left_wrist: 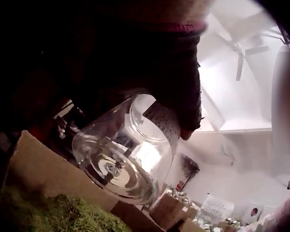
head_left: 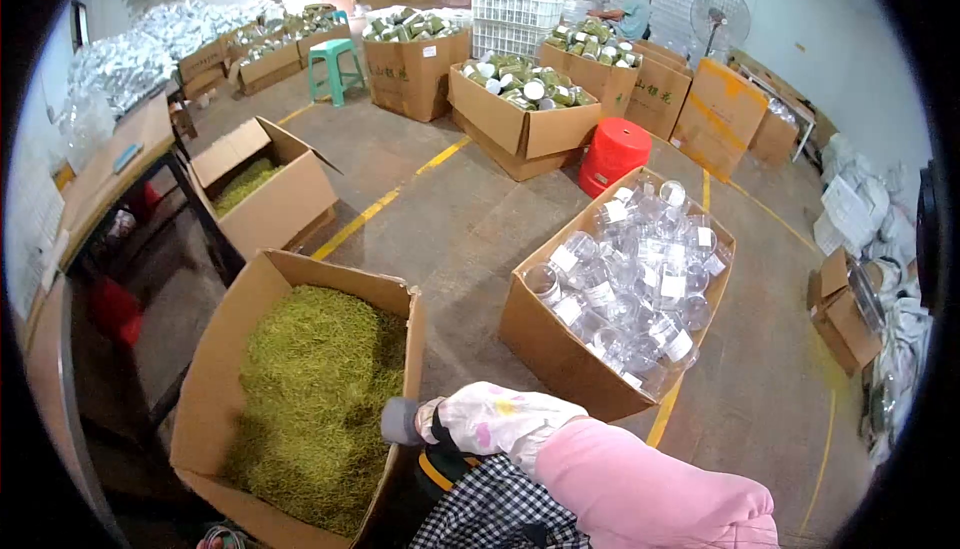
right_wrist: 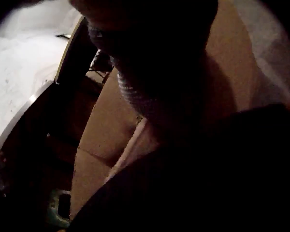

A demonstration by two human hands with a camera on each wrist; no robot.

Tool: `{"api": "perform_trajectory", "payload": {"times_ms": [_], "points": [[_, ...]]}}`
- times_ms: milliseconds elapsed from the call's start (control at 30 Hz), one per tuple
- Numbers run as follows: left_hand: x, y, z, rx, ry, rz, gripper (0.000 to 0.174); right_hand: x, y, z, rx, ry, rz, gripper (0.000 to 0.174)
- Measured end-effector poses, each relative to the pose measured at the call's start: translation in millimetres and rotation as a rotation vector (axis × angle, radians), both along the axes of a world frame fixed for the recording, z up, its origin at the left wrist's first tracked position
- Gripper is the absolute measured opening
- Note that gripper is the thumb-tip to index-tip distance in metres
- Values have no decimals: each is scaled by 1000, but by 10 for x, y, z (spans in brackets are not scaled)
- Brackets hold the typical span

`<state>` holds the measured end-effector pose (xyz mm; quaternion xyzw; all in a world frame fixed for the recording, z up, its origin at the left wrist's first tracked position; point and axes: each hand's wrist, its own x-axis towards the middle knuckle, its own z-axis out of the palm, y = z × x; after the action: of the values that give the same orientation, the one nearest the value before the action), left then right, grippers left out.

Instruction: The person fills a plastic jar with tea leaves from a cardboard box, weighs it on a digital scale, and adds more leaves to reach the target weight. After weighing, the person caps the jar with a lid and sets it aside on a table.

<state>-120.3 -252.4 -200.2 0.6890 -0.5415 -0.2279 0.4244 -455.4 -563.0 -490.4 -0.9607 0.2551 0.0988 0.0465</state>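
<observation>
In the left wrist view, my left hand (left_wrist: 176, 84), dark and partly in shadow, grips a tilted clear plastic jar (left_wrist: 123, 154) near its mouth; the jar looks empty. The left hand does not show in the head view. My right hand (head_left: 402, 421), in a grey glove, is at the right wall of a cardboard box (head_left: 212, 369) filled with green dried material (head_left: 315, 379). In the right wrist view, the right hand (right_wrist: 145, 87) is dark beside cardboard (right_wrist: 101, 130), its fingers hidden.
A box of clear jars (head_left: 650, 279) stands right of the green material. Beyond are a smaller box (head_left: 285, 199), a red stool (head_left: 614, 154), a green stool (head_left: 337, 69) and boxes of filled jars (head_left: 525, 129). A table (head_left: 120, 164) lines the left; a person (head_left: 632, 17) sits far back.
</observation>
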Motion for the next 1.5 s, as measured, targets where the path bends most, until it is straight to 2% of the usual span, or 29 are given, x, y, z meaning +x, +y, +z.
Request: {"api": "perform_trajectory", "payload": {"times_ms": [33,133,200,233,267,433,533,567,667,700,733,800,867,900,967,1000,1033,1067,1100,1133,1167,1200,1233,1267,1300,1333,1400,1433,1500], "points": [[-184,135,168,-33,-41,38,58,-12,-146,-471,71,65,116,10],[-391,579,279,-112,-173,75,58,-109,167,151,74,210,-1,16],[-666,753,377,-26,-63,211,58,-134,253,171,-25,100,-145,18],[-681,833,346,46,84,257,57,-170,313,142,-10,90,-158,18],[-722,868,322,68,74,235,57,-254,329,185,12,106,-148,20],[-1175,717,328,29,85,265,55,-720,69,604,142,158,-67,31],[-1428,473,318,69,109,240,54,-955,192,625,30,27,-25,20],[-1458,373,259,57,108,174,54,-1104,176,816,116,16,69,20],[-1589,76,210,85,124,69,52,-1021,-29,71,223,23,202,22],[-1639,-44,151,49,178,-1,52,-1081,28,233,185,3,229,23],[-1676,-136,89,11,233,-66,51,-1161,126,376,137,-42,134,24],[-1786,-186,2,-37,171,-68,50,-1431,357,904,95,-85,38,26],[-1779,-185,-56,-39,-59,-152,41,-1647,480,1272,228,-271,-133,29],[-1632,-232,-275,-101,72,-146,53,-1880,590,1733,379,-239,-253,33],[-1489,-127,-434,-66,250,-43,80,-2276,519,1908,390,-263,-300,42],[-1239,29,-630,-30,214,101,78,-2433,518,2221,420,-218,-436,48],[-1133,94,-711,-57,255,198,79,-2659,295,2044,282,-241,-291,48],[-1037,155,-793,-89,298,295,80,-2575,246,2582,412,-99,-359,45],[-1028,170,-750,-107,361,377,77,-2606,128,2580,466,-217,-418,41],[-919,206,-767,-175,395,413,73,-2400,81,2795,456,-203,-479,39],[-695,206,-938,-228,418,494,69,-2018,110,3108,498,-195,-429,40],[-612,153,-959,-337,440,560,57,-1686,113,3371,533,-190,-399,41],[-416,133,-907,-325,372,501,44,-1287,107,3489,546,-166,-352,41],[-321,97,-847,-364,550,505,35,-803,131,3581,481,-205,-140,42],[-273,65,-714,-414,722,500,35,-333,176,3625,415,-248,59,44],[-318,-14,-441,-482,879,465,35,-1,220,3636,408,-291,158,46],[-184,-167,-356,-519,1011,529,35,971,346,3221,392,-271,310,51],[-119,-208,-366,-567,1129,564,36,1438,430,2983,412,-171,341,54],[5,-259,-455,-592,1166,642,38,2238,643,2401,313,36,367,60]]}}
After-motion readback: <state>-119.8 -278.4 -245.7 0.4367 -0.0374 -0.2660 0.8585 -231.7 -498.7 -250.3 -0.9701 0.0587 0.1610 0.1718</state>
